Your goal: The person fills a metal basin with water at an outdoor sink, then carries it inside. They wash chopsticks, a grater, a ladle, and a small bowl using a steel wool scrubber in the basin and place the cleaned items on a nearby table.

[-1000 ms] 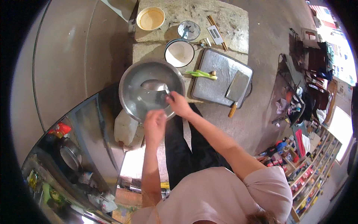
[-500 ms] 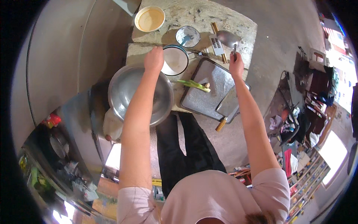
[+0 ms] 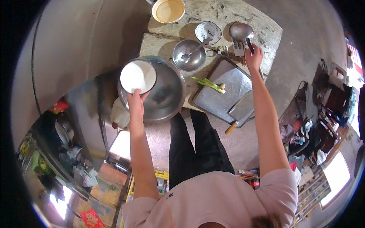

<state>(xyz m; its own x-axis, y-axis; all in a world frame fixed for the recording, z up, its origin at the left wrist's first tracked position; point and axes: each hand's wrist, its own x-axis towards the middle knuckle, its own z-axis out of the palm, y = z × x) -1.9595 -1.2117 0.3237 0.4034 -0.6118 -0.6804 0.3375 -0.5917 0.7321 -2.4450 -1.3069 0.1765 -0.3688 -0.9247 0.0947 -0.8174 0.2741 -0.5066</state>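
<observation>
My left hand (image 3: 136,104) grips the rim of a white bowl (image 3: 137,77) with a dark edge, held over the left side of a large steel basin (image 3: 165,98). Whether anything is in the white bowl I cannot tell. At the far right of the table, my right hand (image 3: 254,59) is closed on the black handle of a metal ladle (image 3: 239,31). Between my arms a steel bowl (image 3: 190,62) has a spoon (image 3: 185,57) in it. Green onion stalks (image 3: 205,82) lie across the edge of a dark tray (image 3: 216,95), which also bears a cleaver (image 3: 242,107).
A patterned bowl (image 3: 208,33) and a yellowish tub (image 3: 168,11) stand toward the back of the worn wooden table (image 3: 262,22). The cleaver's wooden handle juts past the tray's near edge. A cluttered rack (image 3: 304,129) is off to the right.
My left hand has lifted the white bowl and carried it left over the basin, exposing the steel bowl with the spoon. My right hand still holds the ladle. The whole view has shifted.
</observation>
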